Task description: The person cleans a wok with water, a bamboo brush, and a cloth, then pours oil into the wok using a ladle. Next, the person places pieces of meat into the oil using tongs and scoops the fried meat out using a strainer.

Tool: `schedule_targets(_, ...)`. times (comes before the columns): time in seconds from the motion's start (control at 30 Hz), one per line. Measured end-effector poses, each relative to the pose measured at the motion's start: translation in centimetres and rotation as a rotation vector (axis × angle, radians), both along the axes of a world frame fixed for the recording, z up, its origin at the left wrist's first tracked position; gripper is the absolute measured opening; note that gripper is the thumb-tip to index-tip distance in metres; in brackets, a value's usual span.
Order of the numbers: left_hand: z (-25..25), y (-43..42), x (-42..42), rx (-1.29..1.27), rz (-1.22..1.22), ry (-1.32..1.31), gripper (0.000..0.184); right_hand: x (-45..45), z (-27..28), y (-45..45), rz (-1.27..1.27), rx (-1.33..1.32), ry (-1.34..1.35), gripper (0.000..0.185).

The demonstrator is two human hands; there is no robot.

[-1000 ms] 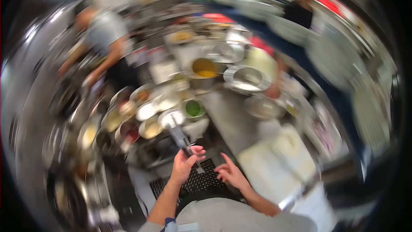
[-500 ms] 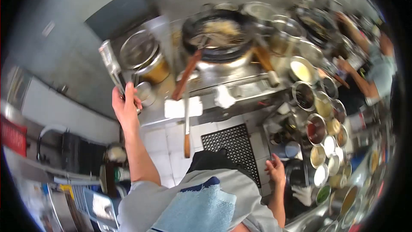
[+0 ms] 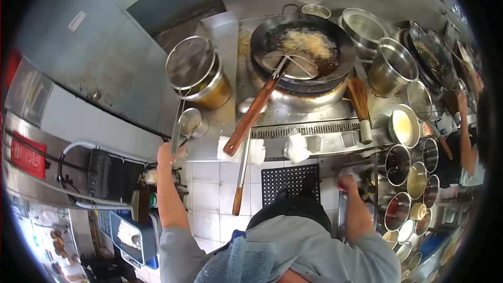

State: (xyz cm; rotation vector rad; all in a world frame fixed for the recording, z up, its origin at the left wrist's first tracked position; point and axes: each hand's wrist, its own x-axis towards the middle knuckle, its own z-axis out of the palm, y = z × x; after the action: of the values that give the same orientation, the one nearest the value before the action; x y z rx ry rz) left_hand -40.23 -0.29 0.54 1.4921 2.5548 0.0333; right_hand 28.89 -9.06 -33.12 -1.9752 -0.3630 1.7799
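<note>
My left hand is closed around metal tongs, whose far end reaches up to a round mesh strainer resting on a steel pot. Beside the tongs sits a small metal cup. Hanging low near the steel shelf rack, my right hand has its fingers curled in, with nothing visible in them. Pale food bubbles in a dark wok. A wooden-handled wire skimmer lies across the wok's near rim.
A ladle juts past the stove edge beside folded white cloths. A bamboo brush and a deep steel pot stand right of the wok. Several ingredient bowls line the right side. Another person's arm is at the far right.
My left hand has lowered, bringing the tongs from in the air to beside the strainer and pot. My right hand has risen and its fingers have curled in. The view has shifted.
</note>
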Motion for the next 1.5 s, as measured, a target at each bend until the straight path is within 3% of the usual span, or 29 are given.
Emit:
schedule_targets(0.07,-5.6,1.8,-2.3,0.039,-0.063,0.129,0.057,1.5,-3.3,2.8,-0.285,0.026,0.041,0.044)
schedule_targets(0.17,-10.1,3.5,-4.7,0.160,-0.109,0.185,0.058,1.3,-2.3,6.7,-0.816,0.053,0.128,0.044)
schedule_targets(0.2,-10.6,3.8,-5.3,0.163,-0.118,0.136,0.059,2.5,-4.0,7.7,-0.770,0.118,0.253,0.043)
schedule_targets(0.3,-8.7,3.8,-3.2,0.117,-0.083,0.085,0.055,2.0,-5.4,9.5,-1.173,0.273,0.460,0.041)
schedule_targets(0.33,-6.4,3.8,-0.9,0.093,-0.046,0.028,0.053,3.6,-8.6,10.5,-1.094,0.279,0.487,0.041)
schedule_targets(0.37,-4.9,3.6,0.5,0.071,-0.005,-0.030,0.050,3.6,-7.8,11.0,-1.145,0.324,0.577,0.044)
schedule_targets(0.43,-6.8,2.7,-0.7,0.219,-0.035,-0.039,0.055,3.9,-6.4,12.0,-1.226,0.270,0.418,0.049)
schedule_targets(0.5,-6.0,1.5,2.2,0.322,0.022,-0.002,0.060,3.3,-4.8,12.2,-1.241,0.372,0.535,0.054)
schedule_targets(0.57,-7.4,-0.3,1.6,0.332,0.007,0.186,0.066,5.0,-10.9,12.4,-1.253,0.548,0.702,0.054)
schedule_targets(0.67,-6.7,-3.4,3.8,0.365,0.011,0.297,0.072,5.8,-12.2,12.5,-1.203,0.553,0.886,0.050)
schedule_targets(0.73,-5.5,-5.8,6.8,0.398,0.015,0.318,0.074,5.7,-11.4,12.9,-1.220,0.540,0.871,0.049)
schedule_targets(0.83,-5.3,-9.2,7.9,0.429,0.163,0.098,0.072,5.0,-9.6,13.3,-1.263,0.529,0.760,0.048)
schedule_targets(0.87,-5.2,-10.1,7.7,0.481,0.174,0.030,0.057,4.7,-9.1,13.3,-1.280,0.521,0.712,0.048)
schedule_targets(0.97,-4.5,-11.3,6.2,0.597,0.430,-0.591,0.039,3.9,-7.5,12.6,-1.302,0.476,0.555,0.046)
schedule_targets(1.0,-3.8,-11.5,6.7,0.699,0.493,-0.735,0.027,3.7,-7.0,11.9,-1.289,0.440,0.483,0.046)
schedule_targets(1.07,-1.3,-10.7,7.1,0.835,0.533,-1.159,0.027,3.4,-8.4,9.7,-1.167,0.326,0.310,0.040)
schedule_targets(1.13,-0.8,-10.2,5.4,0.893,0.476,-1.585,0.033,4.3,-8.2,6.7,-0.638,0.083,0.120,0.037)
schedule_targets(1.23,2.0,-7.7,5.1,0.699,0.318,-2.044,0.038,1.4,-4.0,3.1,-0.007,-0.055,-0.268,0.045)
schedule_targets(1.37,4.1,-4.1,5.5,0.476,0.274,-1.890,0.040,-2.1,-0.6,-4.0,0.483,0.154,-0.503,0.044)
schedule_targets(1.4,4.4,-3.2,5.4,0.364,0.356,-2.051,0.036,-2.5,-0.4,-5.4,0.564,0.155,-0.554,0.046)
schedule_targets(1.43,3.5,-2.2,5.4,0.366,0.280,-2.039,0.034,-2.9,0.0,-6.2,0.652,0.160,-0.604,0.049)
schedule_targets(1.5,1.7,-0.7,5.4,0.390,0.140,-2.016,0.030,-4.1,2.6,-8.4,0.476,0.126,-0.489,0.050)
